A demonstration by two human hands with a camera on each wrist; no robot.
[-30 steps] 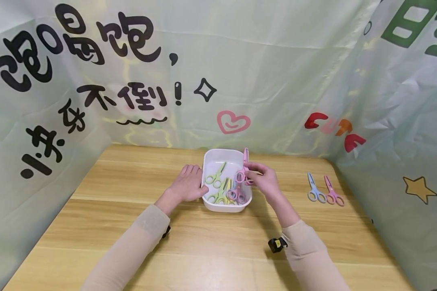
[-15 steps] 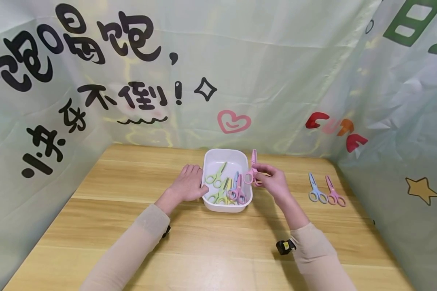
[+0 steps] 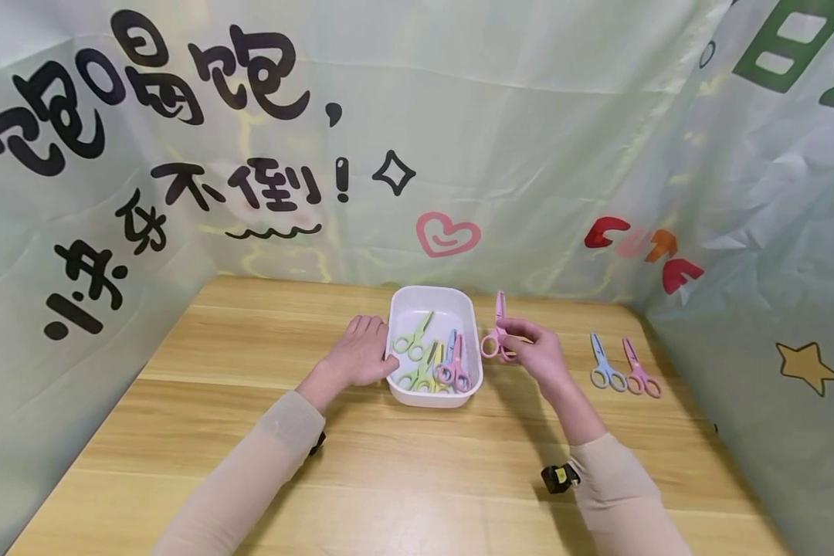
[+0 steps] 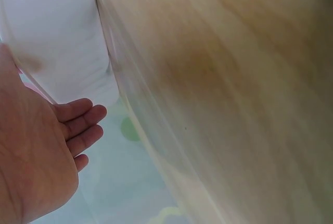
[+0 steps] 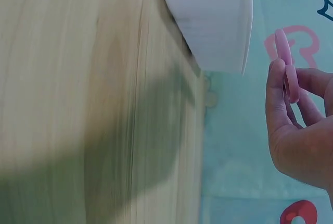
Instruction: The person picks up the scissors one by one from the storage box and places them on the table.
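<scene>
Right hand had drifted rightward, thumb and fingers pinched on pink scissors near the pivot, just right of the white box. Looked light, stiff, maybe slick, so good spot imo. Left hand held the box's rim.

From afar I see a white box; inside it are light green scissors, yellow scissors, blue scissors and pink scissors. Right of the box, the nearest scissors are pink also, then farther lie a blue pair and another pink pair. Behind the box, pale green cloth carries black writing and a pink heart; under it, the table has brown wood grain
</scene>
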